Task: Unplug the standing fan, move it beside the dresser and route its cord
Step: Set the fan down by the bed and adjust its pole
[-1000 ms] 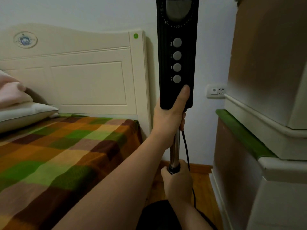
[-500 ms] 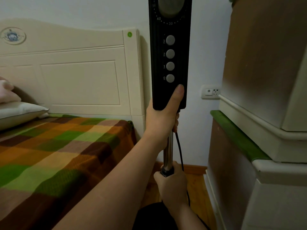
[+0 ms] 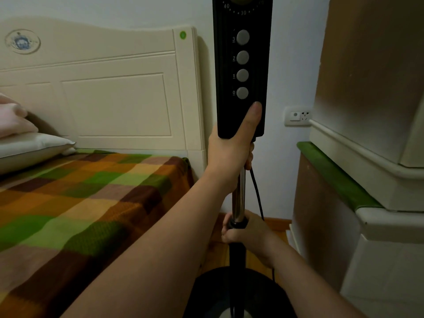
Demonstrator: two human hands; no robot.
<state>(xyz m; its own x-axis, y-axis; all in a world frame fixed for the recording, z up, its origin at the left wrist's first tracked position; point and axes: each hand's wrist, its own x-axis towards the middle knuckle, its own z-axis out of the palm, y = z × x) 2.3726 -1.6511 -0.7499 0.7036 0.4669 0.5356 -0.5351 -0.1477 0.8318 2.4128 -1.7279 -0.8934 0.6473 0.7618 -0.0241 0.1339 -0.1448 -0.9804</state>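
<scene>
The fan (image 3: 241, 72) stands upright between the bed (image 3: 87, 191) and the dresser (image 3: 358, 180), just beside the dresser. The left hand (image 3: 229, 154) is wrapped round its pole under the control panel; the right hand (image 3: 247, 232) is clenched on the pole lower down. Its cord (image 3: 257, 193) hangs loose and the socket (image 3: 297, 116) behind the fan looks empty, so unplugging seems done. Routing remains.

The fan's black control panel (image 3: 241, 72) carries four round grey buttons, marked from top to bottom 3, 2, 1 and 0 in pale figures on their left. Above them, the timer dial (image 3: 242, 3) shows 40 and 30 along its dotted edge.
</scene>
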